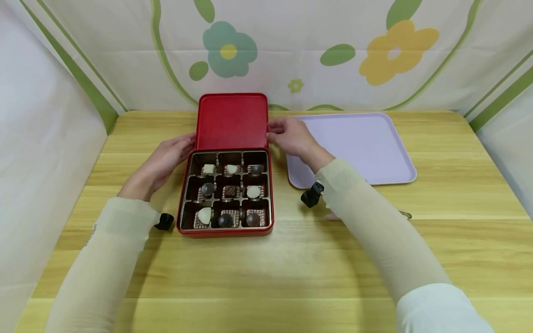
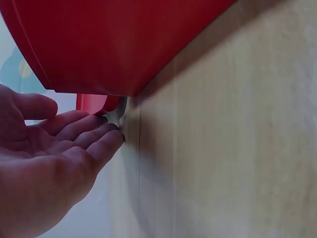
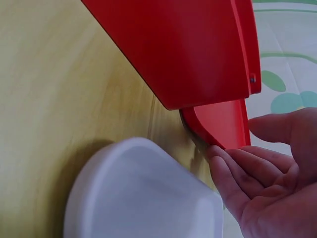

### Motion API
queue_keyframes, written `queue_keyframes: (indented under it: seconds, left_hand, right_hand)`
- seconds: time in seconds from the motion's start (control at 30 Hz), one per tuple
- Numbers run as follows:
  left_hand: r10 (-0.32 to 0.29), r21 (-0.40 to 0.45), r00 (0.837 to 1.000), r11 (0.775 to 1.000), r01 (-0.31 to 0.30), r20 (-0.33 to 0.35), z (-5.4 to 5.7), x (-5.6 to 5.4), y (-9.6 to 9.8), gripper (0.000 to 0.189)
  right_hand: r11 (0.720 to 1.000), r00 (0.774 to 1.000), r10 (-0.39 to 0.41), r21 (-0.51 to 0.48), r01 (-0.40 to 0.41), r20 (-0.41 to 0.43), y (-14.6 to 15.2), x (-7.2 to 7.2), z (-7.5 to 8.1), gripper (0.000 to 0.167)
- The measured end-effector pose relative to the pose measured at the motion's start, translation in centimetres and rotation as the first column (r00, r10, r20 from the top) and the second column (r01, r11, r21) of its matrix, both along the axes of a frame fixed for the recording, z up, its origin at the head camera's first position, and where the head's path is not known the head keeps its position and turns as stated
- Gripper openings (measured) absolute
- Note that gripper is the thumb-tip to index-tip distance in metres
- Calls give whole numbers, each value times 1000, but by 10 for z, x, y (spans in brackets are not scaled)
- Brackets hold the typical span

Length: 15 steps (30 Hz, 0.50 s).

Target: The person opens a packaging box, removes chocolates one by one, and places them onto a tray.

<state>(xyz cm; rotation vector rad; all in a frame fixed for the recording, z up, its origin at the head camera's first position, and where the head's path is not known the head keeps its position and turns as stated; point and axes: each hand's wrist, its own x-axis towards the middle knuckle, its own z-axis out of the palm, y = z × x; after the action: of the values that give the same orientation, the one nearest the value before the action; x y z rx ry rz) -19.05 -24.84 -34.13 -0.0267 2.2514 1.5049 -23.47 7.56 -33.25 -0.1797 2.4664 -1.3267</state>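
A red box [image 1: 226,234] is set on the desk [image 1: 291,277], and its opened lid [image 1: 233,120] is seen at its 12 o'clock side. At the lid's 9 o'clock edge the left hand [image 1: 166,155] is placed, its fingers extended and relaxed, the thumb held apart. At the 3 o'clock edge the right hand [image 1: 293,137] is placed, its fingers likewise loosely extended, with the lid's edge met near the tips. How firmly the lid is touched by either hand cannot be told.

Inside the box, one chocolate is held in each of nine compartments. The centre is taken by a striped dark chocolate [image 1: 230,191], with a pale, rough round chocolate [image 1: 253,192] at its 3 o'clock and a dark ball [image 1: 226,220] at its 6 o'clock. Between 2 and 3 o'clock of the box, a lilac tray [image 1: 354,148] is laid on the desk.
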Motion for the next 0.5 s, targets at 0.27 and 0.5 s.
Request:
queue_keyframes:
  seconds: [0.27,0.5]
  left_hand:
    - [-4,-83,1000,997,4,1,0,5,-5,62]
    - [8,-35,1000,999,-7,21,-8,7,-9,61]
  right_hand:
    - [1000,998,-4,9,3,58,0,2,-5,48]
    - [999,999,15,30,-16,33,0,4,-8,43]
